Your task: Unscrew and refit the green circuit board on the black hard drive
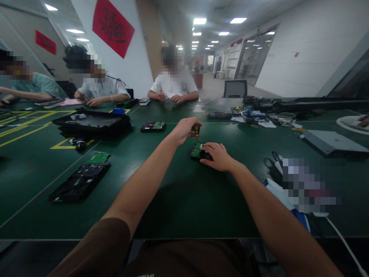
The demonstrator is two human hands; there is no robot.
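Observation:
Upright in my left hand (186, 130) is a screwdriver (197, 129) with a yellow and black handle, its fingers closed around the grip. The thin shaft points down onto the green circuit board of a hard drive (196, 152) lying on the table. My right hand (217, 156) rests on the drive's right side, fingers stretched over its edge and partly hiding it. Whether the tip sits in a screw is too small to tell. Another hard drive (153, 126) with a green board lies farther back, to the left of my hands.
On the left are a black drive casing (80, 181), a loose green circuit board (99, 157) and a black tray (92, 122). Cables (253, 116), a grey metal box (336, 141) and a blurred-out item (305, 186) lie right. Several people sit across the table (190, 207).

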